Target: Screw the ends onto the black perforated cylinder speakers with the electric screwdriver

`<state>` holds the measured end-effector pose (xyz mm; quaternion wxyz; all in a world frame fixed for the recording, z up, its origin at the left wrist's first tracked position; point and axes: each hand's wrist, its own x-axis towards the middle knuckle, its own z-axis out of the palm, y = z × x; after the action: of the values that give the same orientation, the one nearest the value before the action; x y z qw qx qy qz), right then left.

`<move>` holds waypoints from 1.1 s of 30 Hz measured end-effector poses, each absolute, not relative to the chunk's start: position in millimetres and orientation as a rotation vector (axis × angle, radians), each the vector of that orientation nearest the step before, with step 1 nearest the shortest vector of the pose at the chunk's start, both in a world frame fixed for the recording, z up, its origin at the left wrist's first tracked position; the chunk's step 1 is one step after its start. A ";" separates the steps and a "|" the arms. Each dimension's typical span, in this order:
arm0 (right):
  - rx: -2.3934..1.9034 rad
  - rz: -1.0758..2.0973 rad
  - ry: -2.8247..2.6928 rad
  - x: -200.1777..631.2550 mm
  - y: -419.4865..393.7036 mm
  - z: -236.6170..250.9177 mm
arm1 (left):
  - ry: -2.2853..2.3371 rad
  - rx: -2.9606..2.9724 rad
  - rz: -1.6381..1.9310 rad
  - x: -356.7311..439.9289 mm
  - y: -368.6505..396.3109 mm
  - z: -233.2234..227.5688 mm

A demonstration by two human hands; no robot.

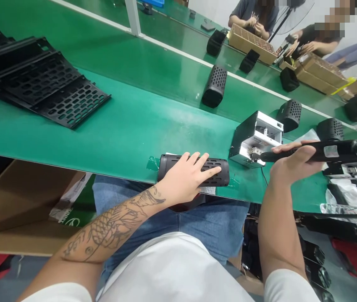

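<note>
The left hand (187, 176) covers the middle of the black tube (219, 176) at the bench's near edge, so the holes under the palm cannot be seen. The tip of the driver (329, 152) sits against the small box (255, 138), and whether it touches anything there is too small to tell. The driver's rear end runs out past the right edge. The stack of black trays (40, 79) at the bench's far left is cut off by the left edge. Two people (254, 19) across the far bench have blurred faces, and what their fingers hold is too small to make out
</note>
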<state>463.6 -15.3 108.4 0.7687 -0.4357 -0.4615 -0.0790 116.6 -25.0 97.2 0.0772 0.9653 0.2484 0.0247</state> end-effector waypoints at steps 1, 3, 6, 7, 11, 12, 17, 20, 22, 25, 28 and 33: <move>-0.972 -0.169 -0.985 465.0 -14.4 105.4 | 0.747 2.886 0.082 113.9 -23.5 98.4; -1.008 -0.139 -0.960 463.6 -18.4 103.6 | 0.777 2.876 0.099 107.0 -19.3 100.1; -1.031 -0.048 -0.981 454.9 -36.1 113.5 | 0.860 2.847 0.105 97.3 -11.9 100.1; -1.046 0.010 -0.986 450.3 -44.3 119.4 | 0.883 2.831 0.091 95.3 -10.1 99.7; -0.959 0.294 -0.982 417.3 -81.8 143.8 | 0.918 2.765 0.011 94.6 -8.2 100.0; -0.899 0.386 -1.022 404.6 -90.5 147.7 | 0.919 2.757 0.004 95.4 -8.7 100.7; -0.629 0.723 -1.248 332.1 -110.5 149.8 | 0.932 2.750 -0.015 97.8 -10.5 104.7; -0.599 0.773 -1.357 306.7 -99.0 146.4 | 0.929 2.758 0.017 97.5 -10.5 103.9; -0.577 0.774 -1.414 299.9 -87.0 144.7 | 0.929 2.761 0.039 97.4 -10.7 102.3; -0.566 0.778 -1.416 294.6 -73.1 142.0 | 0.928 2.752 0.062 97.6 -11.3 100.4; -0.609 0.802 -1.395 288.1 -68.6 139.5 | 0.914 2.752 0.063 98.2 -11.5 100.4; -0.630 0.836 -1.377 281.1 -69.1 135.5 | 0.918 2.754 0.027 99.9 -11.6 102.4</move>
<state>281.1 -69.1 135.5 0.6489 -0.2770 -0.6057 0.3679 99.9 -11.6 102.4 0.1188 0.9420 0.3138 0.0091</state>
